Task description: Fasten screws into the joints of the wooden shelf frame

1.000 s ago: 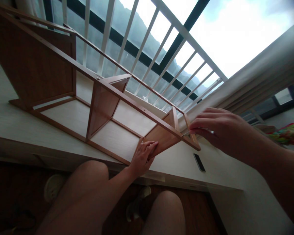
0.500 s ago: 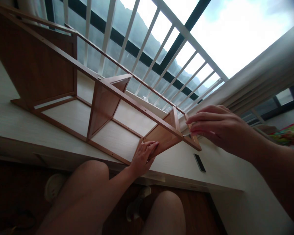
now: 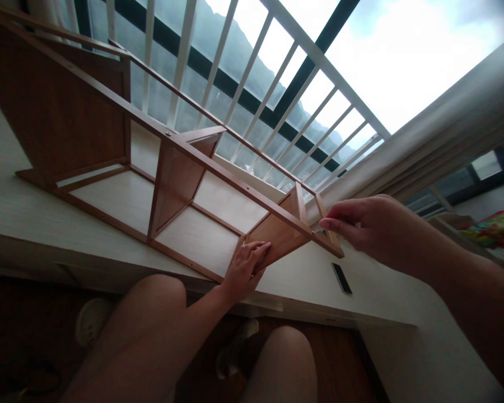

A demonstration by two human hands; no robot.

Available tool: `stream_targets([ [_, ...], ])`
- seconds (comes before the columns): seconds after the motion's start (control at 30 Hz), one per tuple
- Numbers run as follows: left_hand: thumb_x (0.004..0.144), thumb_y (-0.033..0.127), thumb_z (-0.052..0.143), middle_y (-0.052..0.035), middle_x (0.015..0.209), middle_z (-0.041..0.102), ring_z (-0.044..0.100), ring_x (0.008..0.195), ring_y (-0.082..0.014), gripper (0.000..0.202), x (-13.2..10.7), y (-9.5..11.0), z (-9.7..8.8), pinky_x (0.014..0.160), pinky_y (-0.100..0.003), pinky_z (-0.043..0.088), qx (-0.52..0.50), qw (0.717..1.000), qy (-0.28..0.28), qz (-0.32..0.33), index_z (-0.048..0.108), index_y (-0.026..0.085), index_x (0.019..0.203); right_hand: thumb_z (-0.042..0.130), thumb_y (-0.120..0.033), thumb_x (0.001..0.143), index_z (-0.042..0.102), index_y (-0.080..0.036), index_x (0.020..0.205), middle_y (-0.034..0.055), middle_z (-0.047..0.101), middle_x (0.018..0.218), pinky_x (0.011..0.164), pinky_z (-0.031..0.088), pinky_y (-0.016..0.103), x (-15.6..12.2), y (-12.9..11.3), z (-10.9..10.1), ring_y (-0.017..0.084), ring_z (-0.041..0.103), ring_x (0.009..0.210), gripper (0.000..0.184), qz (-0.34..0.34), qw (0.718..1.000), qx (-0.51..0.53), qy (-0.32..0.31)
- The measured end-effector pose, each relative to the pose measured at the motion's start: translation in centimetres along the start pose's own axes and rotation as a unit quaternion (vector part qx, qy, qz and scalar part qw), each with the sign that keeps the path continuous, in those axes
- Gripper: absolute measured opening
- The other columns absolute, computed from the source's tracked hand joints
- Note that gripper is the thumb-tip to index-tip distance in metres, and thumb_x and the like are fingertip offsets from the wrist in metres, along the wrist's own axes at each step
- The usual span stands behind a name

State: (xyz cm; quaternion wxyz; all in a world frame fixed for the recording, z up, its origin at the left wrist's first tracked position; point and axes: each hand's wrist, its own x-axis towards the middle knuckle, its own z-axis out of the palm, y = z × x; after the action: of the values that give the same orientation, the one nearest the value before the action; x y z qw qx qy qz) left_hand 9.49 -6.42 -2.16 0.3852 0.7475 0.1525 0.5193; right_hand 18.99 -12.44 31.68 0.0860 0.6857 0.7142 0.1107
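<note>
A brown wooden shelf frame lies on its side on a white ledge before a window. My left hand rests flat, fingers together and stretched out, on the frame's near end panel. My right hand is at the frame's right end, its fingers pinched round a small metal tool whose tip meets the top rail.
White window bars rise behind the frame. A dark phone lies on the ledge below my right hand. My bare knees are in front, with slippers on the dark wood floor. A colourful cloth lies at the right.
My right hand has closed its fingers tighter on the small tool and turned slightly at the frame's end. My left hand and the frame have stayed put.
</note>
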Motion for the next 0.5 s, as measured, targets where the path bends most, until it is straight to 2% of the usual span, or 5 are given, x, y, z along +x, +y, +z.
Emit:
stream_targets([
  [0.13,0.096,0.021,0.057,-0.0116,0.148,0.05,0.047,0.138,-0.0285,0.066,0.0,0.0,0.0,0.118,-0.05,0.04,0.0,1.0,0.003,0.0,0.037,0.03,0.158,0.058,-0.049,0.096,0.066,-0.024,0.07,-0.0037,0.055,0.05,0.05,0.031,0.03,-0.2,-0.3,-0.5,0.012,0.044,0.045,0.037,-0.003,1.0,0.001,0.029],
  [0.2,0.096,0.021,0.057,-0.0117,0.148,0.05,0.048,0.138,-0.0288,0.066,0.0,0.0,0.0,0.118,-0.051,0.04,-0.001,1.0,0.003,0.001,0.037,0.031,0.158,0.059,-0.046,0.097,0.068,-0.023,0.074,-0.0022,0.061,0.057,0.053,0.035,0.03,-0.3,0.0,-0.8,0.013,0.05,0.049,0.033,-0.025,0.998,0.003,0.05],
  [0.33,0.096,0.02,0.057,-0.0111,0.148,0.049,0.047,0.138,-0.0284,0.067,0.0,-0.1,0.1,0.118,-0.05,0.04,-0.002,1.0,0.004,0.003,0.036,0.031,0.158,0.059,-0.035,0.099,0.068,-0.021,0.087,0.004,0.071,0.083,0.071,0.046,0.033,-0.4,0.9,-0.8,0.018,0.062,0.076,0.02,-0.126,0.989,0.009,0.082],
  [0.4,0.095,0.02,0.057,-0.011,0.148,0.049,0.047,0.138,-0.0281,0.067,0.0,-0.1,0.1,0.119,-0.05,0.04,-0.002,1.0,0.004,0.003,0.037,0.031,0.158,0.059,-0.03,0.099,0.068,-0.02,0.089,0.0056,0.07,0.087,0.077,0.047,0.034,-0.5,1.2,-0.7,0.02,0.062,0.083,0.017,-0.181,0.98,0.008,0.076],
  [0.5,0.095,0.02,0.058,-0.0111,0.148,0.05,0.047,0.138,-0.0279,0.068,0.0,-0.2,0.1,0.119,-0.05,0.04,0.001,1.0,0.004,0.003,0.037,0.031,0.158,0.057,-0.027,0.099,0.068,-0.021,0.089,0.0067,0.071,0.091,0.08,0.047,0.037,-0.5,1.2,-0.6,0.022,0.061,0.088,0.017,-0.21,0.975,-0.017,0.068],
])
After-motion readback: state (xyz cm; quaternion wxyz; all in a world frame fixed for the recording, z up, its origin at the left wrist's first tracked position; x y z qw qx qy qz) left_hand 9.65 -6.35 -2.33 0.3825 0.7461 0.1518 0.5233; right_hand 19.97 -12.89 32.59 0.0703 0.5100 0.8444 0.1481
